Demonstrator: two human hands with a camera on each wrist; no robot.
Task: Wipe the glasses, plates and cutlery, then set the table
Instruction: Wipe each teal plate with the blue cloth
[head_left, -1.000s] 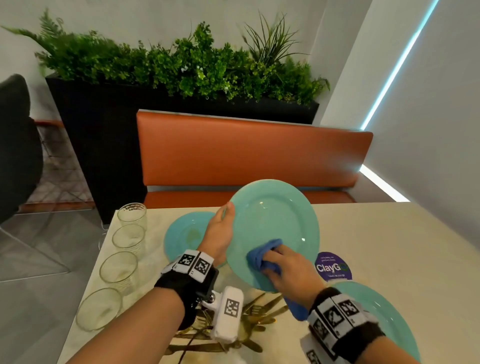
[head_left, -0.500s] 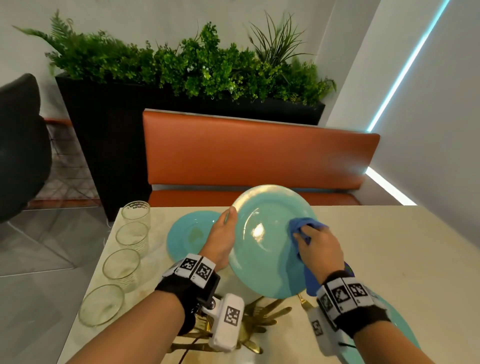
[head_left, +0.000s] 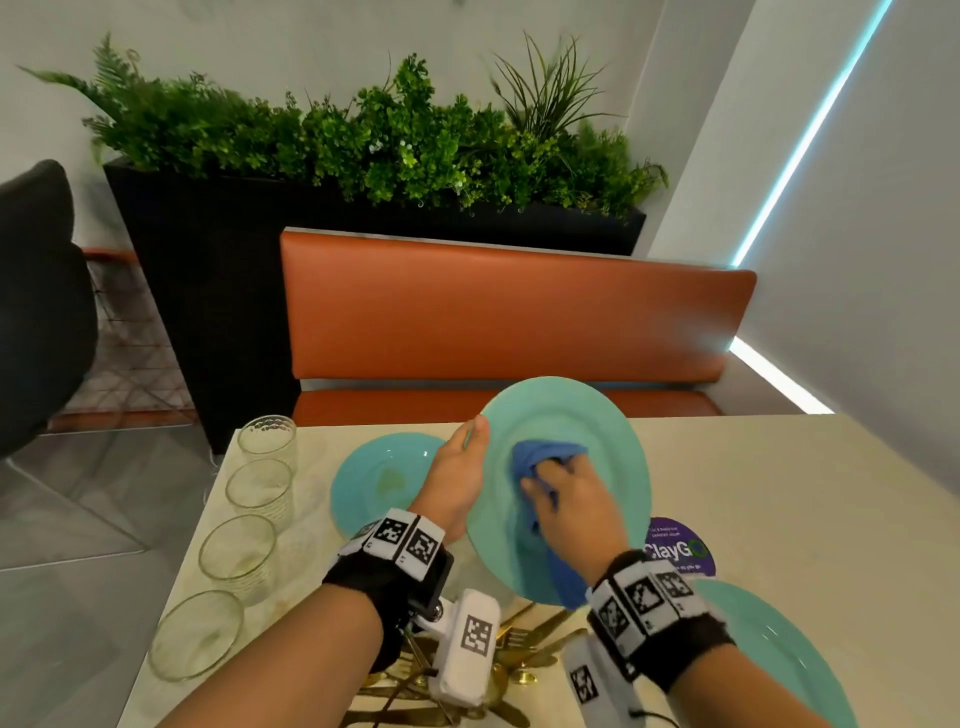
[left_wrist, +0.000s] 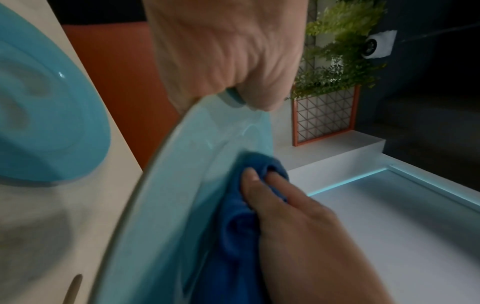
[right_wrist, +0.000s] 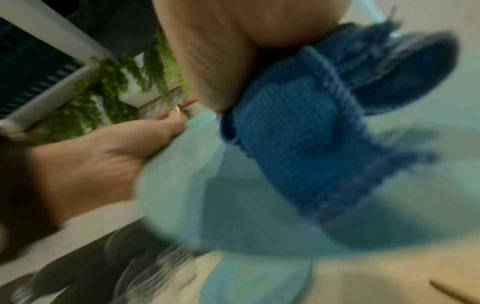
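Teal plate (head_left: 597, 431), tilted on edge: left hand (head_left: 457, 470) grips its rim; right hand (head_left: 566, 499) clutches blue cloth (head_left: 540, 457) against its face.

Both arms reach forward, side by side, and each wrist wears a black band with checkered tags. The left hand (head_left: 457, 478) is up on its side, thumb on top, pinching the edge of a tilted plate (head_left: 597, 431). The right hand (head_left: 571, 504) has its fingers (left_wrist: 249, 185) curled, pressing a bunched blue cloth (head_left: 540, 457) on the plate's face.
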